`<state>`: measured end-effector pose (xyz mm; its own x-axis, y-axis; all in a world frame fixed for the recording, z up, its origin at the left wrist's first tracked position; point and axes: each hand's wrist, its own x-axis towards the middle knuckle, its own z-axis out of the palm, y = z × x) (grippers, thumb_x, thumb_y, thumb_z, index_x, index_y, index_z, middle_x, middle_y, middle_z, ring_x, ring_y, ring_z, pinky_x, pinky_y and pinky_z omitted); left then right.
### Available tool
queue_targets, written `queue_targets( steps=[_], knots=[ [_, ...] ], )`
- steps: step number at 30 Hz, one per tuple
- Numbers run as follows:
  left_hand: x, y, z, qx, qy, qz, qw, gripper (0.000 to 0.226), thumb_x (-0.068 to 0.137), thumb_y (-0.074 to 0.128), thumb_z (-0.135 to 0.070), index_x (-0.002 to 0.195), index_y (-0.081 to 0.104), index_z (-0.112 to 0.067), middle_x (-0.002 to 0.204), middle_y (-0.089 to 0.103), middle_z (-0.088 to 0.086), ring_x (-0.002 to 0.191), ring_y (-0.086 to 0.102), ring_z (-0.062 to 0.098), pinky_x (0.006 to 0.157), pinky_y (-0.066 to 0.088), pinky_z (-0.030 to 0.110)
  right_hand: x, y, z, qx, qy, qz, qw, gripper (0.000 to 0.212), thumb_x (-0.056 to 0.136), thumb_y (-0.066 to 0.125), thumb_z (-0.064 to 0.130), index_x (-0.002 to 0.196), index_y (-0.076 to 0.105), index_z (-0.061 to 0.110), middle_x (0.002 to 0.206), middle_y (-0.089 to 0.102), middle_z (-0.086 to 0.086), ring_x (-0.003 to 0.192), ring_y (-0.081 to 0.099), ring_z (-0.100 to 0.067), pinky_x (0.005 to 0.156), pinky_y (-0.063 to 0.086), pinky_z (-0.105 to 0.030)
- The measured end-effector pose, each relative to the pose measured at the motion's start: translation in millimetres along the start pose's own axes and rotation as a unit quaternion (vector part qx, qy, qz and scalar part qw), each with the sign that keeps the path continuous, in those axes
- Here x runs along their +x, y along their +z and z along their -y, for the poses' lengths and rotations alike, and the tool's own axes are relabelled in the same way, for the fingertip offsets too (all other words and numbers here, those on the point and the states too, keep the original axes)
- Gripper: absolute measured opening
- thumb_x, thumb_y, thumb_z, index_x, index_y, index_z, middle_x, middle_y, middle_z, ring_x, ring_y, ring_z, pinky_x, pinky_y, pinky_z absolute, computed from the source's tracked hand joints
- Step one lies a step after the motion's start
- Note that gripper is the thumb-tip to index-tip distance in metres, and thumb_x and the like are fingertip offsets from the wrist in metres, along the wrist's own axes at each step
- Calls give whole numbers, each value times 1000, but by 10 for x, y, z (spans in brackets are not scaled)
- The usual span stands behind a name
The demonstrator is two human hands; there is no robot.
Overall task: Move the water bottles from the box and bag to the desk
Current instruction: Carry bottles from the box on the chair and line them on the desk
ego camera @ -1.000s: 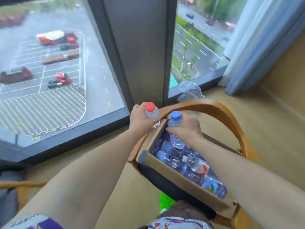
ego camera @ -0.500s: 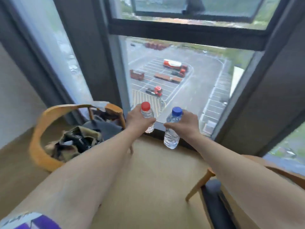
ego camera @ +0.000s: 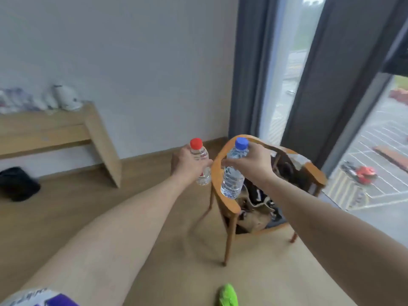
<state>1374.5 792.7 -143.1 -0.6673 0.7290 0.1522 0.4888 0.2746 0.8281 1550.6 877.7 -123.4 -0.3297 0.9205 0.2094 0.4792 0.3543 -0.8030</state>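
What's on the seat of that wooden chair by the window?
A dark and tan heap of bags or clothing lies on the wooden chair seat. The image is blurred, so I can't tell exactly what it is. The right hand and its blue-capped bottle cover part of it.

Red-capped bottle, blue-capped bottle: clear, upright, held aloft.

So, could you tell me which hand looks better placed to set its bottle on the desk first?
Left, probably. The left hand grips the red-capped bottle on the side nearer the desk; the right hand, holding the blue-capped bottle, is over the chair, farther away.
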Motion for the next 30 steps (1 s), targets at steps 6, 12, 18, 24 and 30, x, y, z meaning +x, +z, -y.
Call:
queue_targets(
  steps=[6, 12, 18, 24, 30],
  knots=[
    [587, -1013, 715, 8, -80, -118, 990, 48, 54, 82, -45, 94, 66, -26, 88, 73, -9, 86, 69, 14, 84, 57, 35, 653, 1295, 814, 34, -53, 131, 989, 35, 48, 82, 41, 72, 66, 22, 69, 68, 8, 67, 66, -7, 58, 56, -27],
    [1281, -1875, 1198, 44, -144, -194, 969, 38, 60, 87, -35, 92, 69, -24, 88, 73, -7, 86, 69, 14, 80, 56, 30, 1255, 2454, 1530, 61, -111, 245, 961, 36, 48, 84, 40, 74, 66, 22, 71, 69, 6, 69, 68, -10, 62, 59, -30],
    [1765, -2610, 1583, 50, -193, -264, 944, 34, 62, 84, -34, 91, 69, -24, 86, 71, -9, 85, 67, 10, 71, 51, 22, 1593, 3590, 2232, 74, -152, 328, 929, 43, 46, 87, 43, 78, 66, 22, 75, 69, 3, 71, 67, -13, 62, 58, -32],
    [2149, -3360, 2202, 57, -239, -299, 922, 35, 61, 81, -33, 92, 68, -21, 90, 72, -4, 87, 68, 15, 79, 56, 33, 1681, 4651, 2872, 86, -171, 392, 900, 43, 48, 89, 46, 78, 66, 26, 76, 68, 8, 74, 66, -9, 63, 56, -29],
    [2699, -4263, 3060, 66, -250, -322, 911, 31, 62, 81, -32, 88, 68, -23, 86, 71, -9, 83, 67, 11, 70, 54, 28, 1756, 5872, 3581, 82, -197, 409, 887, 45, 43, 85, 49, 77, 64, 29, 76, 68, 9, 73, 67, -10, 65, 59, -32]
  ],
)
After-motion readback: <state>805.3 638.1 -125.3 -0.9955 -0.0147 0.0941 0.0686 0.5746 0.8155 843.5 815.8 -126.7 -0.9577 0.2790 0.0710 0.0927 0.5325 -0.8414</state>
